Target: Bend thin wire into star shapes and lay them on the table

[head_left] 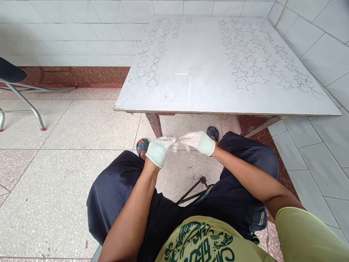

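Note:
My left hand [165,143] and my right hand [193,139] meet fingertip to fingertip in front of the table's near edge, above the floor between my feet. Both wear white knit gloves with pale green cuffs. The fingers of each are closed in a pinch on a thin bent wire [178,129]. A pointed part of that wire stands up just beyond the fingertips, faint against the speckled floor. The gloves hide the rest of its shape.
A white-topped table [201,98] stands ahead. Star-shaped wires [242,87] lie in rows on its right, twisted loop wires [151,84] on its left. A metal-legged stool [34,109] is at far left. Tiled walls border the table behind and at right.

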`<state>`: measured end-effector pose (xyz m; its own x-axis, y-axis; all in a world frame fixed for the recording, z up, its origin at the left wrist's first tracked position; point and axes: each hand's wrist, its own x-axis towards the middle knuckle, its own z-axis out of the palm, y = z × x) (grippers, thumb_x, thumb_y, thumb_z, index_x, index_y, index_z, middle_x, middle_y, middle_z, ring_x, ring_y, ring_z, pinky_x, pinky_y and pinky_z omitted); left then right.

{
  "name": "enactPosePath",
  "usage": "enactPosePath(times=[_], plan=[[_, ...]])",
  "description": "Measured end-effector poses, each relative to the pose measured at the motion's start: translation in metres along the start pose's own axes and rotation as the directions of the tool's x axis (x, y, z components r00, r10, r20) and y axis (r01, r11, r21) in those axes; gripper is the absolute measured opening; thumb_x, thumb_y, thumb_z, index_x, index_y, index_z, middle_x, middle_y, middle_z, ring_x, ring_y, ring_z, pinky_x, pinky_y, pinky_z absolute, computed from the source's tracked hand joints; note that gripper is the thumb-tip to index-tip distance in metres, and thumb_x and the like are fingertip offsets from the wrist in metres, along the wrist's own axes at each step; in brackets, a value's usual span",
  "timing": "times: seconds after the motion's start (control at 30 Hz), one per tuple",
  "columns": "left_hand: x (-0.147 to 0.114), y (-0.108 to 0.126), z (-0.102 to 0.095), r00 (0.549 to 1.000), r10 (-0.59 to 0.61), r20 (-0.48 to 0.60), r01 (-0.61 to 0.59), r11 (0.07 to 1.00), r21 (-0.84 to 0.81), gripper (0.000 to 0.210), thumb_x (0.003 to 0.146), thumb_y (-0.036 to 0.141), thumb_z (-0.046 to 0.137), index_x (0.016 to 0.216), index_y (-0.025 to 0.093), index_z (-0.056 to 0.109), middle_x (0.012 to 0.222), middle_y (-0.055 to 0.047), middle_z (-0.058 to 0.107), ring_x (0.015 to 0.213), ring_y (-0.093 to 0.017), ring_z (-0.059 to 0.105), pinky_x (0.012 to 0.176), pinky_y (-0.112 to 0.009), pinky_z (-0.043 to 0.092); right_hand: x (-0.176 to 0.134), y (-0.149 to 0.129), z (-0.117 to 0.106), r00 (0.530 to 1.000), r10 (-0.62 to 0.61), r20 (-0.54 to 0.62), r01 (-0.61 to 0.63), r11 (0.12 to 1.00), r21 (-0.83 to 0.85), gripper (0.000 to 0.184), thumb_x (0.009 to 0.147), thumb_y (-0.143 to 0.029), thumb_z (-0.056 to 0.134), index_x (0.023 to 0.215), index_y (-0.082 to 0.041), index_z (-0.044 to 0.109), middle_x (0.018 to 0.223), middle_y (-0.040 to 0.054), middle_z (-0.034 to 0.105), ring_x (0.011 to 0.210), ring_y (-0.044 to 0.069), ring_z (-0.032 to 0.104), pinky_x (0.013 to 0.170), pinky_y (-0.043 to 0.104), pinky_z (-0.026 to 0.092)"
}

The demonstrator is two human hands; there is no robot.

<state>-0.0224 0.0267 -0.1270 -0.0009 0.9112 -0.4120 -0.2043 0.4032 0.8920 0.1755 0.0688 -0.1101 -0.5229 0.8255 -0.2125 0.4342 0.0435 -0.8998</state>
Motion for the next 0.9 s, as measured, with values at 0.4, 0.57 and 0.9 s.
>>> enactPosePath(times=[0.4,0.57,0.9], plan=[[-0.011,0.012,0.005,0.993,0.106,-0.055,-0.091,0.970,0.225,0.037,0.074,0.049,0.084,0.088,0.015,0.077,0.065,-0.005,0.072,0.058,-0.016,0.064,0.060,-0.028,0.049,-0.002,0.000,0.001,1.000,0.025,-0.012,-0.024,0.999,0.024,0.041,0.100,-0.049,0.062,0.110,-0.014,0.080,0.055,-0.0031,0.066,0.057,0.013,0.059,0.064,0.026,0.048],[-0.010,0.012,0.007,0.997,0.073,-0.019,-0.068,0.977,0.204,0.038,0.063,0.047,0.092,0.079,0.016,0.077,0.059,-0.001,0.068,0.057,-0.014,0.058,0.063,-0.027,0.048,-0.002,0.001,0.000,0.999,0.023,-0.045,-0.026,0.998,-0.057,0.046,0.102,-0.052,0.059,0.106,-0.011,0.081,0.053,-0.0033,0.064,0.052,0.011,0.051,0.057,0.024,0.041],[0.003,-0.009,0.006,0.998,0.016,-0.053,-0.012,0.996,0.086,0.036,0.055,0.040,0.093,0.066,0.015,0.069,0.057,-0.001,0.067,0.050,-0.009,0.054,0.055,-0.023,0.043,0.003,0.011,0.016,0.977,-0.048,-0.209,-0.035,0.926,-0.376,0.047,0.107,-0.048,0.053,0.083,-0.017,0.078,0.068,0.0026,0.072,0.070,0.015,0.064,0.066,0.028,0.039]])
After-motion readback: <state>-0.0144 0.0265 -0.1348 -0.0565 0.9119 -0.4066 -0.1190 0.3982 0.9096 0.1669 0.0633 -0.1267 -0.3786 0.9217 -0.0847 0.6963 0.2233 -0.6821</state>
